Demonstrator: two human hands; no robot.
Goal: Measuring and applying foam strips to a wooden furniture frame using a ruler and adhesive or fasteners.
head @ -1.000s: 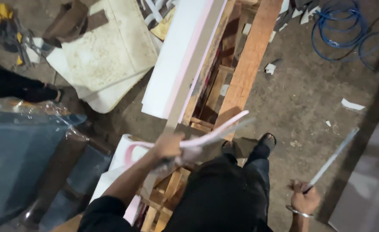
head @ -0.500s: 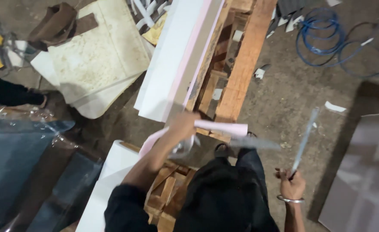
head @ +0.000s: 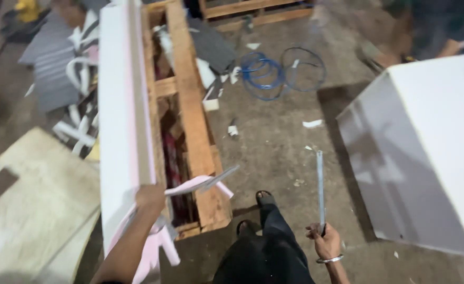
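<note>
Head view looks down over your legs at a wooden pallet (head: 190, 121) on the concrete floor (head: 274, 147); take that pallet as your landmark. Your left hand (head: 150, 197) sits at the pallet's near left corner, its fingers closed on the near end of a long white board with a pink edge (head: 119, 115). That board stands on its edge along the pallet's left side, its long axis running straight away from you, far end pointing toward the top of the frame. Just beside the same hand, thin pink and white strips (head: 200, 183) splay across the pallet's near end and hang down toward your knee; whether your fingers also pinch them is hard to tell.

Your right hand (head: 324, 242) is well to the right of the pallet, out over bare floor, fist wrapped around the lower end of a slim metal blade (head: 320, 184). The blade points up and away from you, nearly parallel to the board's long axis. So the board lies to the left of the blade, with the pallet between them, and your left hand is by far the nearer one to it.

Farther right of the pallet stands a large white box (head: 426, 147); beyond its far end lie coils of blue cable (head: 263, 73).
</note>
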